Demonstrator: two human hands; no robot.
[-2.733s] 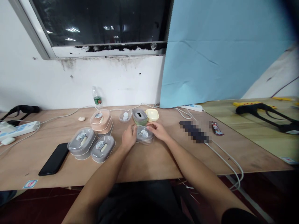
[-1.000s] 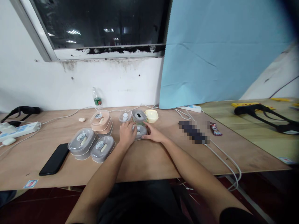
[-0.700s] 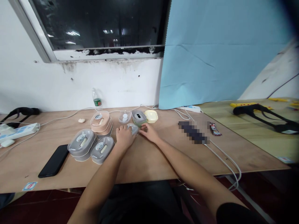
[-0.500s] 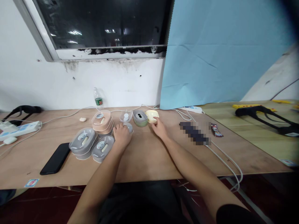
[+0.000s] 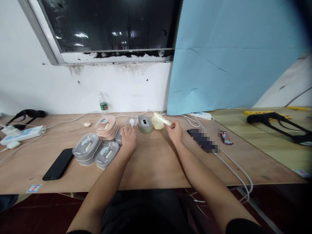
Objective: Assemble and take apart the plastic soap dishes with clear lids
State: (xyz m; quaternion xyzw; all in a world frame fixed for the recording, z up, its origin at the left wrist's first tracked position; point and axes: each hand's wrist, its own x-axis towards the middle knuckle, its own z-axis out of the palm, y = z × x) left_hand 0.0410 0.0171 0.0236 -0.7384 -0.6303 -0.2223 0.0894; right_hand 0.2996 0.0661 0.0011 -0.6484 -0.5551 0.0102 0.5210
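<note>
My left hand [image 5: 128, 138] lies flat with its fingers stretched out, its side against a small grey lidded box [image 5: 118, 137] that it mostly hides. Its fingertips reach a clear lid with a white knob [image 5: 132, 122]. My right hand [image 5: 175, 131] pinches the near edge of a pale yellow box [image 5: 158, 121], which is tilted up off the wooden table [image 5: 151, 165]. A grey-green box [image 5: 145, 124] stands between the two hands. Left of my left hand are a pink stack of boxes [image 5: 105, 126] and two grey stacks [image 5: 85, 148] [image 5: 106, 153].
A black phone [image 5: 58, 164] lies at the front left. A power strip [image 5: 23, 134] and cables are at the far left, a bottle [image 5: 103, 103] by the wall. Right of my hand are a blurred dark object [image 5: 204, 138], a snack wrapper [image 5: 226, 137] and white cables [image 5: 234, 169].
Both hands left the middle of the table. The left slid the small grey box leftward beside the stacks; the right went to the yellow box and tipped it up.
</note>
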